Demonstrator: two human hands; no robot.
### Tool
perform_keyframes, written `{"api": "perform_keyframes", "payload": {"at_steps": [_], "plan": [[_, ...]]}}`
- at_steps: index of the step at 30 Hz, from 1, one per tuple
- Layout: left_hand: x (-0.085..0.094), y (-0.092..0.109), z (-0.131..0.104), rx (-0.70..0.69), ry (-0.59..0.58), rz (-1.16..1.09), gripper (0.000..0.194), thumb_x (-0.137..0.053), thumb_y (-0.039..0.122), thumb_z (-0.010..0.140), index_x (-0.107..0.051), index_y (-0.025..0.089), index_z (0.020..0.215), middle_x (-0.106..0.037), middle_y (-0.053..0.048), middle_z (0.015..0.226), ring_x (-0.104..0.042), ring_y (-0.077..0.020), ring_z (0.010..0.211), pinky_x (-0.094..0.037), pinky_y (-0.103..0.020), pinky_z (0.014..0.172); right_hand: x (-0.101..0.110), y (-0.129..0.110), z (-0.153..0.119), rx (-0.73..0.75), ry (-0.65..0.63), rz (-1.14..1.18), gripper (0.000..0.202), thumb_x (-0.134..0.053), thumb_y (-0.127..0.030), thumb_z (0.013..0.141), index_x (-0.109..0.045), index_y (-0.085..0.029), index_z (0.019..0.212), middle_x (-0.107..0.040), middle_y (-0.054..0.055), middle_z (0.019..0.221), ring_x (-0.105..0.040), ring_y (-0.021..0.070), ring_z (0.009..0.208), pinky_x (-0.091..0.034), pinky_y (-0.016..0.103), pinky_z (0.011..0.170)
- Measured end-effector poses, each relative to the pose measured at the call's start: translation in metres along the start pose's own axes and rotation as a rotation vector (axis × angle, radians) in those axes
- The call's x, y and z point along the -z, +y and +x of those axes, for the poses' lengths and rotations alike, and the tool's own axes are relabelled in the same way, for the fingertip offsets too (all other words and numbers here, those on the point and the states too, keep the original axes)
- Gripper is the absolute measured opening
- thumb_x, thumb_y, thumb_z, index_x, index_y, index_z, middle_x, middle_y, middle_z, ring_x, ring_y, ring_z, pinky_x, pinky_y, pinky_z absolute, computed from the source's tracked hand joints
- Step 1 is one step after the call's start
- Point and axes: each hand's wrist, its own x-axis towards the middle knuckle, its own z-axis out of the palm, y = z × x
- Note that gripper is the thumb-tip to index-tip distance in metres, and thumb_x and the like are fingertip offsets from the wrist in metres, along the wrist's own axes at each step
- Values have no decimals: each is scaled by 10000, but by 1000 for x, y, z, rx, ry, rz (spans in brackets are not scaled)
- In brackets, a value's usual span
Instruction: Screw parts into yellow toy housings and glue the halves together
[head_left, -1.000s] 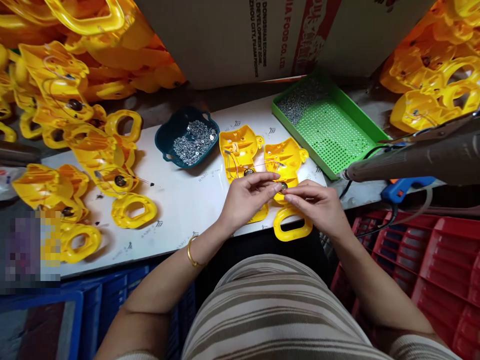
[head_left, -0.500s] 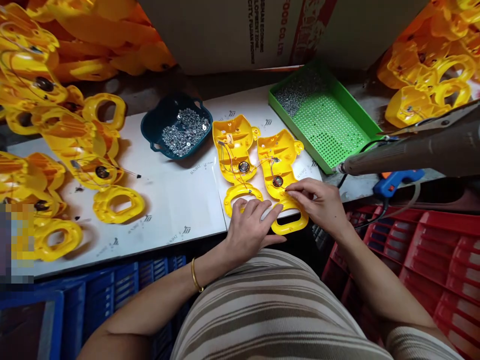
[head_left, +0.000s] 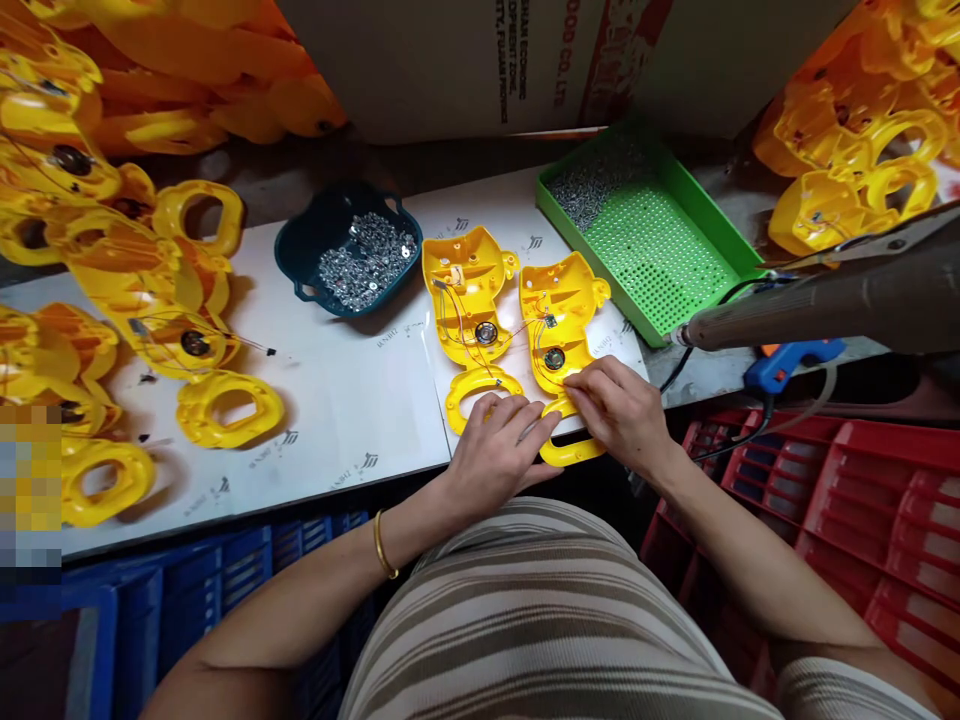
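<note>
Two yellow plastic shell halves lie hollow side up, side by side, each with a ring-shaped end, thin wires and a round speaker. My left hand reaches over the ring of the left shell half. Its thumb and forefinger grip the ring edge of the right shell half. Closed in a pinch, my right hand is at that shell's lower end, just below the black speaker. A thin wire runs to its fingertips, which hide the wire's end. A small circuit board sits above the speaker.
A dark bowl of small metal parts and a green perforated tray with screws stand behind. More yellow shells crowd the left. At right are a grey tube, a blue tool and red crates.
My right hand has moved slightly left and down over the right shell's ring, covering more of it. The right shell has shifted and turned a little. My left hand has barely moved.
</note>
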Motion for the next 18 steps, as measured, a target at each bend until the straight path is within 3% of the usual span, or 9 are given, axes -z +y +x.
{"api": "perform_keyframes", "payload": {"at_steps": [7,13,16,18], "plan": [[4,-4,2,-1,-11,-46,519,-701,507,819,-640,167,1207,-689,-126,1133,-569,-278,1046,-355,-434,913,4,-1,-9,173,23,-179,206,-559,-226,906,-680,-195,1070,-715,62,930,-653,148,782,-497,256,643],[-1,-7,2,-1,37,-64,535,-720,524,794,-648,157,1178,-696,-119,1093,-565,-275,1021,-365,-422,874,1,-11,-23,186,-58,-388,350,-576,-194,883,-622,-137,1225,-705,129,1113,-634,220,918,-500,318,662],[0,-7,3,2,55,-36,548,-739,516,778,-642,158,1181,-691,-117,1089,-566,-277,1015,-366,-424,865,2,-9,-19,164,-56,-352,358,-606,-207,858,-634,-165,1213,-702,115,1102,-620,243,910,-499,348,661],[2,-5,2,-8,52,-22,557,-735,524,779,-635,160,1189,-690,-107,1099,-567,-274,1013,-359,-436,887,4,-6,-9,137,36,-199,266,-597,-205,862,-670,-185,1118,-699,100,1021,-619,223,869,-511,341,681]]}}
